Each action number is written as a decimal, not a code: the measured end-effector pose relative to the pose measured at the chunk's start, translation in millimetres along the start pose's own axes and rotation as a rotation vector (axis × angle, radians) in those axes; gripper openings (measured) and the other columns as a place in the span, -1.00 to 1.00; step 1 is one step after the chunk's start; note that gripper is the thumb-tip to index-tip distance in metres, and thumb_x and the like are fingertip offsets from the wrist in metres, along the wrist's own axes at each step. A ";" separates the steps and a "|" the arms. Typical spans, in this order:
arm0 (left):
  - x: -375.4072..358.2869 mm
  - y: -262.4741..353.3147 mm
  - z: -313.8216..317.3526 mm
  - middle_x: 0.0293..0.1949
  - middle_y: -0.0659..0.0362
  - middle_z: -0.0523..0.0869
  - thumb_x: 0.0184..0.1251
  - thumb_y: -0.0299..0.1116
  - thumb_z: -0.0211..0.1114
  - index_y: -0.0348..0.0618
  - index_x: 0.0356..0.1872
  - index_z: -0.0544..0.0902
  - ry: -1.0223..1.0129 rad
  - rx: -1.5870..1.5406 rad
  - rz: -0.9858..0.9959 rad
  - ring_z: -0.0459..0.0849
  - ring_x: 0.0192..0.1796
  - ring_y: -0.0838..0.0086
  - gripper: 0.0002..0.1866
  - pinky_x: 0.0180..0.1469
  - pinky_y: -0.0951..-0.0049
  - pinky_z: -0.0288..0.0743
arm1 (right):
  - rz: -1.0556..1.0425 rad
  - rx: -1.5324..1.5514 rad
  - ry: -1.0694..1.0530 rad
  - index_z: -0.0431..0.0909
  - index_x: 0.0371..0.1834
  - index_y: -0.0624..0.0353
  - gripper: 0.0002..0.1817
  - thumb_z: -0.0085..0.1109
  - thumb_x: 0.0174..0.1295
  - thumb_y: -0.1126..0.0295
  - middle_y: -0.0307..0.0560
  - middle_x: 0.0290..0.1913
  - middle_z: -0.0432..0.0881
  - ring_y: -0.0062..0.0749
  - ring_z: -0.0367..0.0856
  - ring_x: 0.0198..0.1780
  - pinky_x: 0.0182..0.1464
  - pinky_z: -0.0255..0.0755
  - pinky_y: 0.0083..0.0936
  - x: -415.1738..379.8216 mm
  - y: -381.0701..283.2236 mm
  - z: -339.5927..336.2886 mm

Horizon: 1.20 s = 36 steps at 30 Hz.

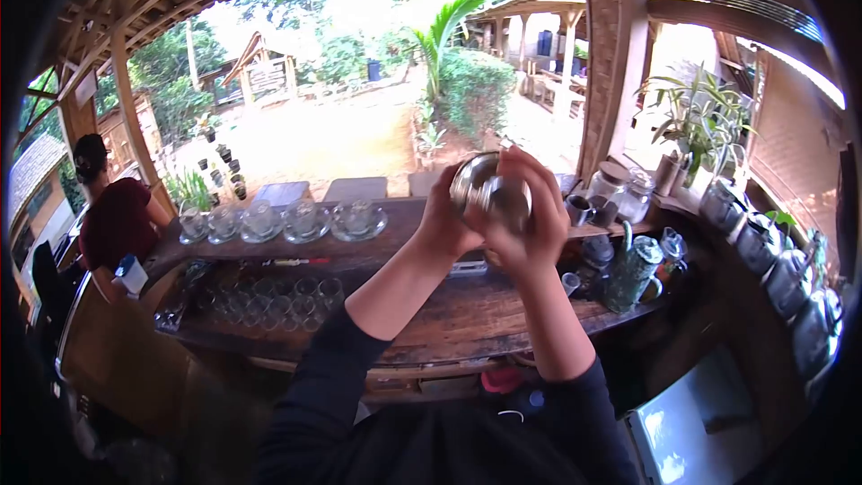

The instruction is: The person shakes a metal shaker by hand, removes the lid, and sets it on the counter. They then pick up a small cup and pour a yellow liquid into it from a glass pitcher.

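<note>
Both hands hold a metal shaker point(489, 190) raised above the wooden table point(467, 314), in front of the person's chest. The left hand point(444, 224) wraps the shaker's left side, fingers curled tight against the metal. The right hand point(530, 216) covers the top and right side, fingers point(525, 166) pressed together over the shaker. On the table's raised ledge stands a row of glass cups on saucers point(283, 220); below it, a group of upturned glasses point(278, 301). A green patterned pitcher point(633, 269) stands to the right. Another person point(112, 216) stands at the far left.
</note>
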<state>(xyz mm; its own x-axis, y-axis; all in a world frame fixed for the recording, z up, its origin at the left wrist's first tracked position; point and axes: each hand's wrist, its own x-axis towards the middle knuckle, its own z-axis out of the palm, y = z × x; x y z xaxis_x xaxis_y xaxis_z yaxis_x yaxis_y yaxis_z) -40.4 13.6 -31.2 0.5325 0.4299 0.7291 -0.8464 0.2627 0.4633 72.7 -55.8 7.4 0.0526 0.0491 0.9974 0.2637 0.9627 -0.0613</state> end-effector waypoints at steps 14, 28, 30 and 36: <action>110.0 -50.8 23.7 0.03 0.03 0.62 0.38 0.02 -0.09 -0.15 0.11 0.48 0.870 0.102 -0.183 0.61 0.06 0.22 -0.49 0.19 0.13 0.42 | 0.056 -0.123 0.051 0.49 0.05 0.30 -0.36 0.48 -0.18 0.36 0.11 0.04 0.55 -0.12 0.57 0.05 0.05 0.47 -0.37 36.6 55.2 -101.5; 159.2 -88.3 8.2 -0.07 0.09 0.64 0.46 -0.06 -0.12 -0.24 0.07 0.48 0.609 0.060 -0.101 0.65 -0.06 0.32 -0.54 0.06 0.29 0.55 | 0.272 0.116 0.123 0.48 0.01 0.30 -0.45 0.39 -0.13 0.42 0.07 0.02 0.53 -0.20 0.55 0.02 0.07 0.43 -0.35 60.1 79.4 -123.3; 152.2 -84.3 22.8 -0.01 0.06 0.62 0.46 -0.05 -0.10 -0.26 0.07 0.49 0.128 -0.023 -0.066 0.66 -0.06 0.25 -0.53 0.06 0.25 0.56 | -0.168 -0.133 0.010 0.52 -0.05 0.28 -0.53 0.37 -0.12 0.47 0.04 -0.03 0.56 -0.11 0.54 0.08 0.11 0.43 -0.29 64.4 43.0 -133.4; 128.5 -95.2 54.9 0.01 0.08 0.62 0.38 0.08 0.05 -0.16 0.17 0.43 -0.024 0.198 0.134 0.59 0.10 0.27 -0.45 0.14 0.24 0.51 | -0.581 -0.303 -0.112 0.53 -0.04 0.26 -0.59 0.26 0.09 0.25 0.11 0.10 0.53 -0.01 0.51 0.12 0.17 0.36 -0.14 45.6 40.0 -157.6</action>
<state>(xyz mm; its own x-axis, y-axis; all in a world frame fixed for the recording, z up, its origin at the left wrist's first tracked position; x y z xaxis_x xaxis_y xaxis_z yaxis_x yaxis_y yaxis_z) 109.0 -3.7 46.0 0.4177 0.4277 0.8016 -0.8927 0.0291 0.4497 237.4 -57.0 44.6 -0.2754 -0.4121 0.8685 0.4788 0.7246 0.4957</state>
